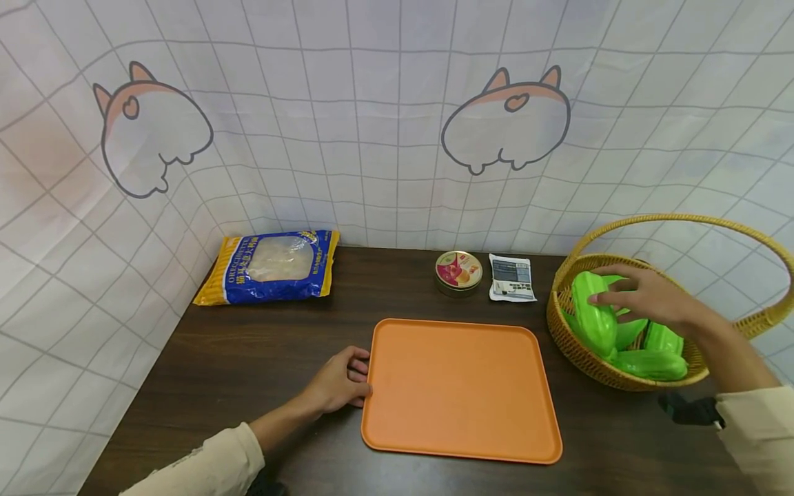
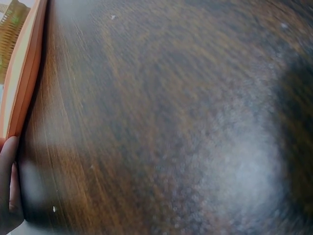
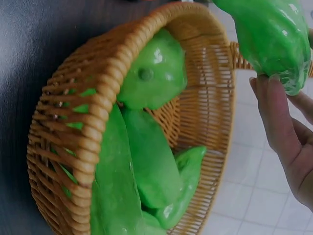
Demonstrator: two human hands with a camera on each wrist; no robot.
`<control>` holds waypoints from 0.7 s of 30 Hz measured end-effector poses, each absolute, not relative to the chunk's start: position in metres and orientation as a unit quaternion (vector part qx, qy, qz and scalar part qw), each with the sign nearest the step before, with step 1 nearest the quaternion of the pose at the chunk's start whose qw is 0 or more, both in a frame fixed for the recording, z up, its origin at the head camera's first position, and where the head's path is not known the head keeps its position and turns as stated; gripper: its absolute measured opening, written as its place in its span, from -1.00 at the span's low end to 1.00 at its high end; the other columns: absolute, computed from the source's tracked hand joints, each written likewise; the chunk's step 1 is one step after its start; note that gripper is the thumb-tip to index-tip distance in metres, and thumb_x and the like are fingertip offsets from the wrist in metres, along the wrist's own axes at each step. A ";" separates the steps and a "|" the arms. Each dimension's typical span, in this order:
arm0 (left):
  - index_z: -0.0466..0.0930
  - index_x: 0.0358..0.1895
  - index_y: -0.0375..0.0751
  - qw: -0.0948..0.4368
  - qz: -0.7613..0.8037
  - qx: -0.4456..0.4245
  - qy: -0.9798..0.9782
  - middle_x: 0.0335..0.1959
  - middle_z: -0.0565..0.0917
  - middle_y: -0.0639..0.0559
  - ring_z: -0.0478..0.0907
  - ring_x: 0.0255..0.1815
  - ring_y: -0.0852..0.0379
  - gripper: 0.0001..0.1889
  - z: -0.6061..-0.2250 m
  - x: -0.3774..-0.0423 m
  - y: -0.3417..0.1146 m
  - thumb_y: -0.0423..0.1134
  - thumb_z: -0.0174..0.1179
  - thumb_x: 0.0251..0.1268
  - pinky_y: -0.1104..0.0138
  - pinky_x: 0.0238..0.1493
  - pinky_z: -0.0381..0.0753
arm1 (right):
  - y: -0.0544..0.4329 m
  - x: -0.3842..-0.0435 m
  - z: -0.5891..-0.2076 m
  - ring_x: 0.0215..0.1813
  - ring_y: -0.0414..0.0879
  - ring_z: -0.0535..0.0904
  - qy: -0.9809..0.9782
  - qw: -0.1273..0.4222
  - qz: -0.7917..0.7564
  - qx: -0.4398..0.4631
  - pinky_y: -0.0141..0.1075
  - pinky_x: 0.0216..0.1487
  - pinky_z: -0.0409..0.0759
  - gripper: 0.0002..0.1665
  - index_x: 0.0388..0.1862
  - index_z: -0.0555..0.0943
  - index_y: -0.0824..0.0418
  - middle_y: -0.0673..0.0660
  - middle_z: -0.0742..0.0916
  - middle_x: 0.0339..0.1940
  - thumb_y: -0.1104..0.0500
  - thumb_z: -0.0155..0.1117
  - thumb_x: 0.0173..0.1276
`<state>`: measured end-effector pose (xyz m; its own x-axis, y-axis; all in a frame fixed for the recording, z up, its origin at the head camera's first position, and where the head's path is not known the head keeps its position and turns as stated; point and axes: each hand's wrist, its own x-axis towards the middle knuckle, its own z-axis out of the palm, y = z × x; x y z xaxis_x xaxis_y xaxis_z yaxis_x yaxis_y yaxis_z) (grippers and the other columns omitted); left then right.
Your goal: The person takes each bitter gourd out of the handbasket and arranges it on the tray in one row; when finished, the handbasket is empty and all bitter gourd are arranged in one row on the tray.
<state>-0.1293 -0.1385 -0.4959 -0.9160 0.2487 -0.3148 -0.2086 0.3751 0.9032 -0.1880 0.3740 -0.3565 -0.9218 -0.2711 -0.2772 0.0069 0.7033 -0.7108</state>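
Note:
My right hand holds a shiny, ribbed green gourd-like vegetable above a wicker basket. Up close in the right wrist view, the fingers pinch one end of this green piece, clear of the basket's rim. Several more green pieces lie inside the basket. On the other side, my left hand grips the left edge of an orange tray lying flat on the table. The left wrist view catches only part of that hand against the tray's side.
A blue and yellow pasta bag lies at the back left. Near the back wall stand a round tin and a small white packet. The basket's tall handle arches over it. A grid-patterned cloth hangs behind the dark table.

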 end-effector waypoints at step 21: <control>0.41 0.26 -0.36 0.203 0.561 0.013 0.802 -0.06 0.53 -0.19 0.57 -0.19 0.06 -0.33 -0.495 -0.128 -0.138 -0.51 0.37 -0.04 0.20 -0.42 0.80 | 0.336 -0.170 -0.361 0.10 0.27 0.65 0.903 0.163 -0.387 -0.095 -0.03 -0.09 0.78 -0.15 0.57 0.16 0.24 0.55 0.32 0.39 -0.03 0.25 0.46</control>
<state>-0.1282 -0.1382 -0.4945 -0.9173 0.2485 -0.3112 -0.2072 0.3697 0.9058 -0.1702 0.3364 -0.3613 -0.9289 -0.2974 -0.2207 -0.0450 0.6822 -0.7298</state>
